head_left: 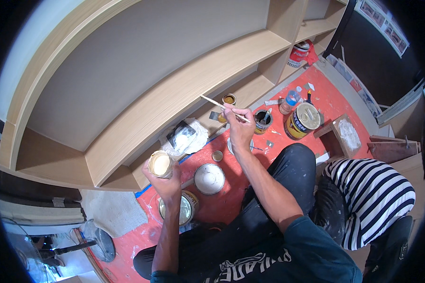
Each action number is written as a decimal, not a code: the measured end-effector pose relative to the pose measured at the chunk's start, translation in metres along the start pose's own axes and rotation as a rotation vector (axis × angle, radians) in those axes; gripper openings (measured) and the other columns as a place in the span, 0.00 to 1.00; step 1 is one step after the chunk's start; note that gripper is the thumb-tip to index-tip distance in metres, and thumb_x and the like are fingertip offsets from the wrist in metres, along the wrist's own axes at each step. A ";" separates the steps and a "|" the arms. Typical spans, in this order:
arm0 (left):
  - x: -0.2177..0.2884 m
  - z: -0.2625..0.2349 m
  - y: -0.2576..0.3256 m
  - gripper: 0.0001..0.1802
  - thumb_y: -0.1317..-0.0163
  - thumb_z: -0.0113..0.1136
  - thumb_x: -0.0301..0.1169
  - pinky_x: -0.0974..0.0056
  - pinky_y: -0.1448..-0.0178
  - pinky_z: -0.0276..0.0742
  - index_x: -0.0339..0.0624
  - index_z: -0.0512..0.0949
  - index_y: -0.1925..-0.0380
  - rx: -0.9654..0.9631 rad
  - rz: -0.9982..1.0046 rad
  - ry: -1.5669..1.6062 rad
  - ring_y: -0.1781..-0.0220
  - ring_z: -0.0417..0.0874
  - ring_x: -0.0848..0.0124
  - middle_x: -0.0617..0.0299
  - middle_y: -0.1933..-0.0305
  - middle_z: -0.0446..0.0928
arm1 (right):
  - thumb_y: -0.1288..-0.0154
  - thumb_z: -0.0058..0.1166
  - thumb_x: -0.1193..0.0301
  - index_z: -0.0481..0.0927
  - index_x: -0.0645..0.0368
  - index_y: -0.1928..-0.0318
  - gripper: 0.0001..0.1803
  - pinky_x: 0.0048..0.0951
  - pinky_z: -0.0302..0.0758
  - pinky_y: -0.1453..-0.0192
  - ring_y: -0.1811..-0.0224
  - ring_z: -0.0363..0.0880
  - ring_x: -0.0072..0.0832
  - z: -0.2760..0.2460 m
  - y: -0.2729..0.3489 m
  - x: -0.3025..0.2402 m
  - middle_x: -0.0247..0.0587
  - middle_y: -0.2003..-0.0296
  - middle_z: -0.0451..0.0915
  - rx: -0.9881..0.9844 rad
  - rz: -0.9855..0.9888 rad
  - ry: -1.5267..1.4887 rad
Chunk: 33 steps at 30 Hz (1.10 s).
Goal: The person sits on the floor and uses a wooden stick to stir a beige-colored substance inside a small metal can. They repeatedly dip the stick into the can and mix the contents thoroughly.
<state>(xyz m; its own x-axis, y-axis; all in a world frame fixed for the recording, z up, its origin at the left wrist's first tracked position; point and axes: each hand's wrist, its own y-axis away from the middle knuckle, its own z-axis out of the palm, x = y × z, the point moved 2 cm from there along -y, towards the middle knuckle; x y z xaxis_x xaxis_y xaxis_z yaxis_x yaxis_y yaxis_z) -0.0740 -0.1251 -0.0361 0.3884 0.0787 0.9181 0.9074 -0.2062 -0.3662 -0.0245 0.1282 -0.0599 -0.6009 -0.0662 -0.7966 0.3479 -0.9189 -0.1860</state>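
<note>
My left hand [167,185] is wrapped round a small cup of cream paint [160,165], its open mouth tilted up. A thin, light-handled paintbrush [217,103] is pinched in my right hand [241,127]. The brush's far tip meets, or nearly meets, the front edge of the pale wooden shelf unit [198,70]; I cannot tell if they touch. Below my right hand are an open dark can [263,120] with a brush in it and a small jar of brownish liquid [229,99]. Crumpled white cloth [193,137] with a dark sheet lies between my hands.
A white-coated lid [209,179] and an open tin [188,207] are on the red floor covering [226,207]. Farther right stand a large yellow-and-black can [301,121], a plastic bottle [290,100] and a wooden stool [347,134]. Striped cloth [373,198] bulges beside my knee.
</note>
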 end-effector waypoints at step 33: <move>-0.008 0.001 0.000 0.39 0.41 0.74 0.24 0.56 0.29 0.72 0.34 0.62 0.34 0.011 -0.098 0.015 0.36 0.77 0.61 0.50 0.40 0.71 | 0.27 0.63 0.80 0.73 0.62 0.56 0.10 0.29 0.87 0.47 0.53 0.88 0.30 -0.008 -0.008 -0.001 0.57 0.49 0.87 0.059 -0.044 -0.012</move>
<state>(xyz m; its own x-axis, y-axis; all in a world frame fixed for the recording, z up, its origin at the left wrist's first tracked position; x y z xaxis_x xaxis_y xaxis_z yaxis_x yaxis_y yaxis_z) -0.0773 -0.1249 -0.0436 0.2948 0.0829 0.9520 0.9428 -0.1873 -0.2756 -0.0207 0.1388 -0.0622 -0.6231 -0.0294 -0.7816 0.2784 -0.9422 -0.1865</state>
